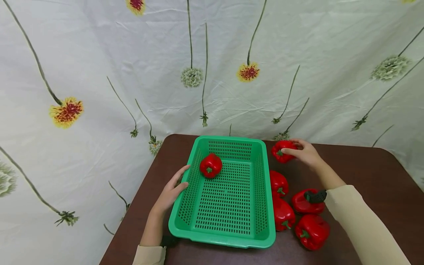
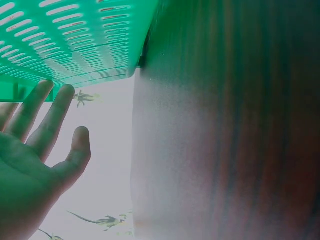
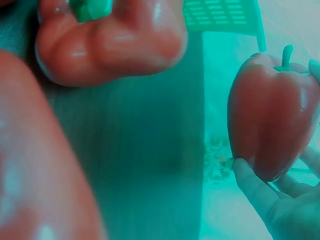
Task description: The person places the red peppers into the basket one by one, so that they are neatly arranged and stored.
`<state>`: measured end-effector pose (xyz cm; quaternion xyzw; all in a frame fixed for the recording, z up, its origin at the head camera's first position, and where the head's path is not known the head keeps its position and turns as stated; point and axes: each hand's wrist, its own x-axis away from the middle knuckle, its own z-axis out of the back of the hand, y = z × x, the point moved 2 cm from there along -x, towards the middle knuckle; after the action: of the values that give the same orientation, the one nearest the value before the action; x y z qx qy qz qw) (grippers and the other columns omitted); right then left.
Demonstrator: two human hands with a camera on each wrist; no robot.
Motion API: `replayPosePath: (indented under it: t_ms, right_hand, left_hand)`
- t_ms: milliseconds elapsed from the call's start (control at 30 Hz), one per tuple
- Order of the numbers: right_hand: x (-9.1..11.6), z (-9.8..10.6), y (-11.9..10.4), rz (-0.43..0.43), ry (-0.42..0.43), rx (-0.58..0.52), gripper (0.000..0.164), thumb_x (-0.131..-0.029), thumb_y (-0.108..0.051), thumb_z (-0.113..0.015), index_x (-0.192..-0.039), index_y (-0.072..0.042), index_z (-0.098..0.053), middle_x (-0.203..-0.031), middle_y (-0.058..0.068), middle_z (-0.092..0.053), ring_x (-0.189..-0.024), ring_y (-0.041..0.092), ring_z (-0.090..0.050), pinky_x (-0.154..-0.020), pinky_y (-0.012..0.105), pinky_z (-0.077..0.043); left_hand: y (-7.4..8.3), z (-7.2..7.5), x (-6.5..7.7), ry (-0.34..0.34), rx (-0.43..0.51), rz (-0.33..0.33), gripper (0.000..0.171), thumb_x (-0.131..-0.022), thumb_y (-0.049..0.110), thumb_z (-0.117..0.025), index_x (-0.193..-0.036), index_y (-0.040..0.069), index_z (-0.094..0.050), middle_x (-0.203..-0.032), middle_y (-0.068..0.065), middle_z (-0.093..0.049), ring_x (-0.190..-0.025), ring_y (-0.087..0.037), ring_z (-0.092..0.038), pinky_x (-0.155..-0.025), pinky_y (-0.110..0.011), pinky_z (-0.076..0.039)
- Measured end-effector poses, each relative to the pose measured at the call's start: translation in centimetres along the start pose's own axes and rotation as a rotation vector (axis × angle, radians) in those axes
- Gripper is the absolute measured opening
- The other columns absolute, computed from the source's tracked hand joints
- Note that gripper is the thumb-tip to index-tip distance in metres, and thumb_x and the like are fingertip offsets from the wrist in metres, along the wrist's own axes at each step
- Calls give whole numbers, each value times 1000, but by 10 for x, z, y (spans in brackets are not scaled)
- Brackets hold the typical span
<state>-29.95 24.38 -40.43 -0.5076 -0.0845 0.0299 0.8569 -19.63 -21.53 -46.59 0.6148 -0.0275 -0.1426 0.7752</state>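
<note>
Held red pepper [image 1: 280, 148] beside green basket [image 1: 225, 239].

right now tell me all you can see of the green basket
The green basket is a rectangular, open-topped tub that looks like plastic, with a solid rim and slotted walls and floor. It sits open side up on the dark table, holding one red pepper toward its far left corner. The left hand appears to touch its left rim; two peppers sit close along its right side.

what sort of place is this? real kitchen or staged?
Probably a staged tabletop recording spot: a flower-print cloth backs a dark table, with a green basket and glossy red peppers set out on it.
</note>
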Motion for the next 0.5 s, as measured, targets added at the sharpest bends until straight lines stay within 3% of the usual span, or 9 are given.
replayPosePath:
  t_ms: [500]
  right_hand:
    - [-2, 5, -32, 55, -30, -54, 76, -96, -36, -61, -155, -5, -25, -154, 26, -21, -134, 44, -30, -101, 57, -38]
  left_hand:
    - [3, 0, 1, -2, 11, -2, 55, -103, 19, -49, -155, 17, -29, -161, -10, -17, -146, -37, -9, -109, -65, -16]
